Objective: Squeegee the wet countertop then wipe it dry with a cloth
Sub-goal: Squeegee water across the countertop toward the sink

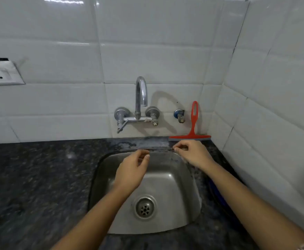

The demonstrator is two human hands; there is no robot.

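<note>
Head camera: looks down over a steel sink (172, 179) set in a dark speckled stone countertop (39, 177), with a white tiled wall (147, 51) behind and to the right.
Squeegee: a red squeegee (192, 130) stands upright against the back wall in the right corner, its blade resting on the countertop and its looped handle pointing up; no hand touches it.
Wet area: the countertop strip (147, 143) between the sink's back rim and the wall looks wet and streaked.
Left hand: the left hand (132, 170) hovers over the back part of the basin, fingers loosely curled with thumb and forefinger close together, holding nothing visible.
Right hand: the right hand (192, 154) is at the sink's back right corner, just in front of the squeegee blade, fingertips drawn in toward the thumb in a narrow pinch; whether it holds anything small I cannot tell.
Tap: a chrome wall tap (140, 100) with a curved spout hangs over the sink's back edge; a small blue-capped valve (179, 114) sits between it and the squeegee handle.
Drain: a round strainer (144, 208) lies in the basin floor between the forearms.
Socket: a white wall socket (1, 73) sits at far left.
Blue object: something blue (218, 193) shows beneath the right forearm, too hidden to name.
</note>
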